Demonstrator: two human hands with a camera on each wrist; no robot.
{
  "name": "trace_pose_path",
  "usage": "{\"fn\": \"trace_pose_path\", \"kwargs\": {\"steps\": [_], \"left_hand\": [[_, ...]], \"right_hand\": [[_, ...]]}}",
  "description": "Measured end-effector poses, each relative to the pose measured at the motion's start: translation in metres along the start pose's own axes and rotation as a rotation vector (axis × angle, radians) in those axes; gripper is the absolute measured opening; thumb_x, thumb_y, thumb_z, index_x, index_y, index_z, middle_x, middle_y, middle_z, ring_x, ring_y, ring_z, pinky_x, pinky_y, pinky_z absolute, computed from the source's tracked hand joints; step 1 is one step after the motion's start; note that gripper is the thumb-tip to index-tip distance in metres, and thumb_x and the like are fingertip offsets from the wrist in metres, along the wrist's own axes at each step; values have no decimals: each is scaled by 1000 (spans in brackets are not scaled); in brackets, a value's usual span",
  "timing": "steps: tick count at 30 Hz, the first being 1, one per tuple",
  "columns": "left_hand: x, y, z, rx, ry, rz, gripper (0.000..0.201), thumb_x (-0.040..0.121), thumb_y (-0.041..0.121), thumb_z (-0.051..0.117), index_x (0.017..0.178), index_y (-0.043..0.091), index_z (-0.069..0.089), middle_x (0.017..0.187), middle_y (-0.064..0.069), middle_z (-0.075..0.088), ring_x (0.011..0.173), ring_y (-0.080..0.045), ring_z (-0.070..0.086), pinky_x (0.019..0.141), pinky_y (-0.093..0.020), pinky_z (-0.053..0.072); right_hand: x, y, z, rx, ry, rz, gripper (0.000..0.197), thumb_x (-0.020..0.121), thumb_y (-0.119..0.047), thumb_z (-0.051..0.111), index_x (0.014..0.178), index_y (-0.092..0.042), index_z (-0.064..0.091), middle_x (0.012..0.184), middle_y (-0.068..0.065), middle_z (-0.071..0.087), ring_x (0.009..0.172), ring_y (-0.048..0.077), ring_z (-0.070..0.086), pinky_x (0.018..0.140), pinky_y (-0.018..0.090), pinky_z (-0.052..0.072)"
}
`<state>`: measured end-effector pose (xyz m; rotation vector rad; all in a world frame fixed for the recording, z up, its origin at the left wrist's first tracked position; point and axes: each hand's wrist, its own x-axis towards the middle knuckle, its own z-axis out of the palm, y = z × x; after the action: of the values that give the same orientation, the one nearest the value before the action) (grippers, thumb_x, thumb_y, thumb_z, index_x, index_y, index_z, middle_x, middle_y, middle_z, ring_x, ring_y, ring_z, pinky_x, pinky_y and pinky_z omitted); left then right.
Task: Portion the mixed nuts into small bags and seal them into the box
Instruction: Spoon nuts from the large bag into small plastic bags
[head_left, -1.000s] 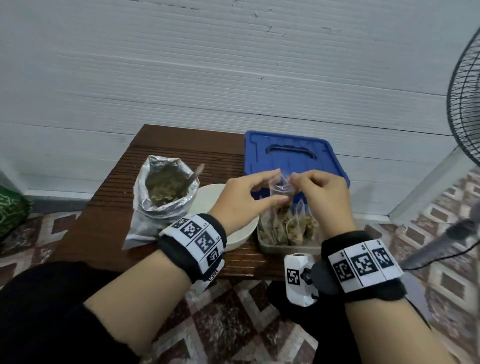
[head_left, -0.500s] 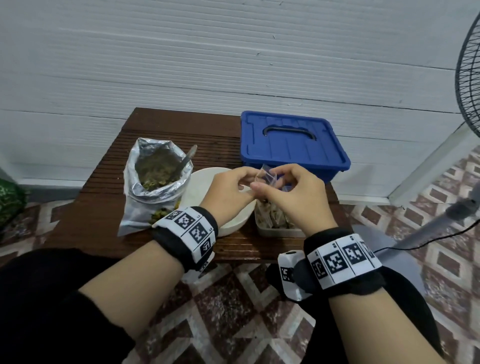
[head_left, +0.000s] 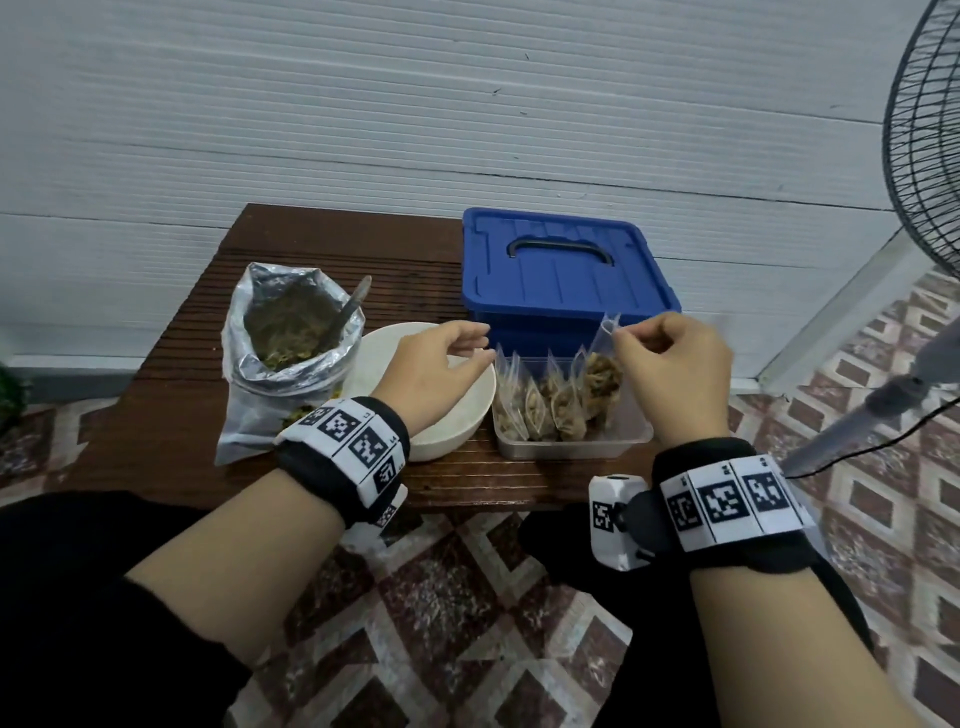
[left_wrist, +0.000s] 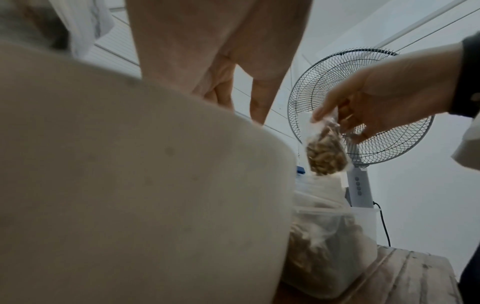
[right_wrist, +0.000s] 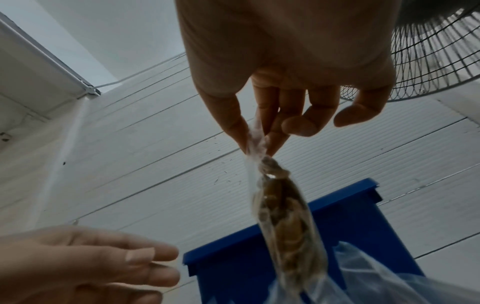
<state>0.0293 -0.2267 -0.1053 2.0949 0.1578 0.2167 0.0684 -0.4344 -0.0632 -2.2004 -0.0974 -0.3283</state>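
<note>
My right hand (head_left: 631, 338) pinches the top of a small clear bag of nuts (head_left: 602, 379) and holds it upright over the clear tray (head_left: 631, 441), beside several filled small bags (head_left: 540, 410). The same small bag (right_wrist: 283, 211) hangs from my right fingers (right_wrist: 259, 135) in the right wrist view, and the bag (left_wrist: 326, 154) shows in the left wrist view too. My left hand (head_left: 467, 345) hovers over the white bowl (head_left: 457, 431), fingers relaxed, holding nothing. The foil bag of mixed nuts (head_left: 291, 353) with a spoon (head_left: 350, 306) stands at the left. The blue box (head_left: 566, 275) sits shut behind the tray.
Everything stands on a small dark wooden table (head_left: 182, 410) against a white wall. A standing fan (head_left: 924, 156) is at the right, its pole (head_left: 857, 426) and cable near the table's right edge. Patterned floor tiles lie below.
My two hands held the small bag together near its top. Now the left hand has let go and drawn left over the bowl; the right hand has carried the bag right, over the tray.
</note>
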Motion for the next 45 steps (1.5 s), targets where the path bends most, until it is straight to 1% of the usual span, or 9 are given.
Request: {"fn": "trace_pose_path", "kwargs": {"steps": [6, 14, 20, 23, 25, 27, 33, 39, 45], "left_hand": [[4, -12, -8, 215, -62, -138, 41, 95, 25, 57, 134, 15, 52, 133, 1, 57, 120, -12, 52, 100, -23, 35], [1, -21, -10, 301, -181, -266, 53, 90, 29, 65, 139, 17, 47, 140, -1, 50, 128, -19, 47, 110, -36, 35], [-1, -22, -8, 328, -245, -299, 63, 83, 30, 73, 139, 18, 46, 138, 0, 52, 125, -19, 49, 108, -34, 38], [-2, -23, -6, 376, -295, -302, 65, 83, 30, 73, 140, 18, 45, 139, 0, 51, 125, -19, 49, 108, -33, 37], [-2, -24, -4, 407, -311, -303, 63, 84, 26, 72, 140, 17, 45, 140, -1, 51, 125, -19, 49, 108, -33, 37], [-2, -25, -4, 424, -314, -300, 62, 84, 23, 71, 140, 17, 45, 139, -1, 51, 124, -18, 50, 108, -33, 38], [1, -27, -4, 425, -301, -305, 66, 81, 23, 74, 141, 18, 44, 139, -2, 50, 121, -19, 51, 107, -33, 39], [3, -27, -5, 721, -319, -308, 71, 87, 45, 63, 148, 27, 31, 150, 0, 38, 137, -27, 32, 110, -42, 25], [3, -28, -5, 638, -264, -323, 56, 84, 44, 68, 134, 32, 47, 124, 10, 58, 126, -18, 44, 101, -39, 25]], "right_hand": [[-3, 21, 3, -195, -55, 54, 20, 85, -26, 62, 66, -25, 58, 67, -7, 60, 80, 24, 62, 78, 36, 48], [-5, 26, 10, -270, 12, 27, 16, 89, -29, 60, 74, -25, 58, 71, -6, 58, 84, 26, 61, 91, 49, 44], [-4, 29, 10, -282, -37, 35, 22, 86, -29, 63, 66, -25, 56, 68, -7, 60, 78, 23, 59, 88, 49, 46], [-7, 34, 12, -344, -200, 115, 19, 84, -26, 63, 66, -22, 60, 72, -3, 64, 80, 21, 59, 71, 31, 44], [-7, 36, 13, -343, -250, 158, 19, 82, -26, 64, 64, -21, 61, 72, -2, 64, 82, 21, 60, 79, 38, 48], [-7, 36, 12, -340, -255, 177, 21, 82, -30, 66, 63, -22, 61, 70, -4, 63, 81, 20, 60, 86, 46, 48], [-8, 23, 9, -272, -150, 106, 28, 91, -45, 55, 85, -18, 63, 80, -1, 62, 83, 18, 55, 71, 28, 34], [-8, 21, 21, -215, -124, 31, 22, 90, -48, 53, 79, -29, 56, 70, -14, 54, 85, 22, 60, 90, 53, 45], [-9, 20, 29, -202, -130, -10, 22, 90, -48, 52, 82, -28, 59, 72, -13, 59, 83, 21, 61, 89, 53, 45]]}}
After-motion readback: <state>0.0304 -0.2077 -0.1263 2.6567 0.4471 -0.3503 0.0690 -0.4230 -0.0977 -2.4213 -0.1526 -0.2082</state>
